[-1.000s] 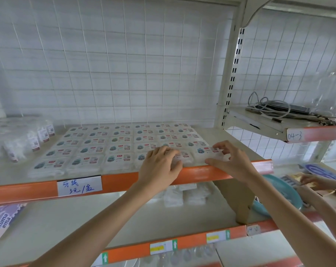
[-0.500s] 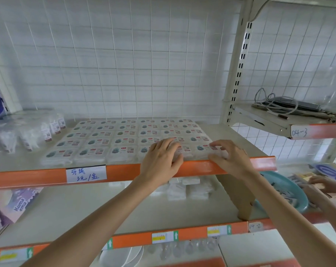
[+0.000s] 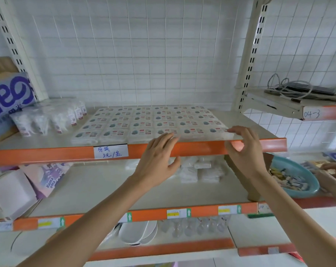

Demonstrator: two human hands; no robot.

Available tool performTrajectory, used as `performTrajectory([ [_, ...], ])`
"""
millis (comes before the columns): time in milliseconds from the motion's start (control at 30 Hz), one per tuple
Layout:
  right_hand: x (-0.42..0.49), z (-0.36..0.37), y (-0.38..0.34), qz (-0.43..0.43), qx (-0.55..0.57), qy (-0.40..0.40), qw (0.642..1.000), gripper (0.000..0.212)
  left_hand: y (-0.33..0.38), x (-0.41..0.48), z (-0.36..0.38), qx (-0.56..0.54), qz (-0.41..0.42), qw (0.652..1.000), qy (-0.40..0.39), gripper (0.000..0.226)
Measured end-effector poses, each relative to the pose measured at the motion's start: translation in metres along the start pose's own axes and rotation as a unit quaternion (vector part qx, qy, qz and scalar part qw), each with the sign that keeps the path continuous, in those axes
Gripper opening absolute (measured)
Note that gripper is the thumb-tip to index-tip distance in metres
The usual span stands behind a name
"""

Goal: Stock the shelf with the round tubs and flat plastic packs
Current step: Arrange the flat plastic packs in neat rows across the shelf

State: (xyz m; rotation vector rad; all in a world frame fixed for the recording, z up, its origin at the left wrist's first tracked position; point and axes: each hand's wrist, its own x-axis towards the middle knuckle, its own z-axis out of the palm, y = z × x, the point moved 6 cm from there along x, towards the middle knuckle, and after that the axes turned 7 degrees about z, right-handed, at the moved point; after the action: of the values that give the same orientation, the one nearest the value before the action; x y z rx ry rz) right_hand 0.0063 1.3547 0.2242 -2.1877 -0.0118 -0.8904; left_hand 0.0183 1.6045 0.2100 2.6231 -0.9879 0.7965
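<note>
- The left hand (image 3: 159, 158) reaches up in the centre of the frame with its forearm rising from the lower left. Its fingers are straight and slightly spread, grasping nothing, and the tips (blurred) lie at the front row of flat packs (image 3: 153, 122).
- The right hand (image 3: 244, 149) is just right of centre. Its fingers are loosely bent and released, with the tips on the front right pack, and the thumb hangs in front of the orange shelf edge (image 3: 67, 153).
- The flat packs lie in a tidy grid across the middle of the upper shelf, their front row along the edge.
- A handwritten label (image 3: 111, 152) sits on the orange edge, left of the hands.
- Small bagged items (image 3: 47, 118) stand left of the packs, beside a blue and white box (image 3: 9, 93).
- A white wire grid (image 3: 144, 54) backs the shelf.
- At right, a side shelf holds cables (image 3: 290, 89). Below it are a teal bowl (image 3: 298, 178) and another person's hand (image 3: 334, 168).
- White plates (image 3: 138, 232) sit at the bottom.
</note>
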Motion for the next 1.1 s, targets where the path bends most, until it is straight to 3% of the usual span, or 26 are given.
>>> performTrajectory([
  [133,-0.032,0.009,-0.028,-0.031,0.006,0.015,0.999,0.026,-0.007,-0.035,-0.002,-0.007,0.013,1.0,-0.01,0.055],
  [467,-0.108,0.072,-0.051,-0.006,-0.015,-0.059,0.998,0.025,-0.048,-0.13,0.006,-0.013,-0.032,0.998,-0.045,0.049],
  [733,-0.149,0.132,-0.023,0.068,-0.103,-0.179,0.976,0.035,-0.074,-0.177,0.052,0.003,-0.039,0.99,-0.138,0.053],
  [1100,-0.129,0.264,0.055,0.074,-0.186,-0.29,0.936,0.054,-0.146,-0.188,0.147,-0.053,-0.173,0.967,-0.181,0.06],
])
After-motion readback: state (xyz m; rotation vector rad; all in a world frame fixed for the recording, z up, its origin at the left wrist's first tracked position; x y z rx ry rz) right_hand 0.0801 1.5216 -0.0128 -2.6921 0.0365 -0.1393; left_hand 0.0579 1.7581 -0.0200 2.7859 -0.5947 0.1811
